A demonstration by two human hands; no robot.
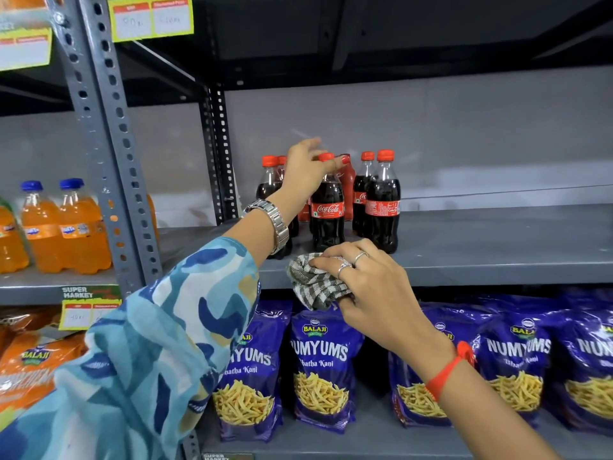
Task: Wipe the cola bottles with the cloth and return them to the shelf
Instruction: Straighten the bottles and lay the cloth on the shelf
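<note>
My left hand (303, 171) grips neck of front cola bottle (326, 207), standing on shelf (481, 247). My right hand (368, 287), at bottle's 6 o'clock, fingers closed around checked cloth (315, 283) at shelf edge.

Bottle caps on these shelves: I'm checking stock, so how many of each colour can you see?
Red caps: 6
Blue caps: 2
Total: 8; more may be hidden behind the left hand.
</note>
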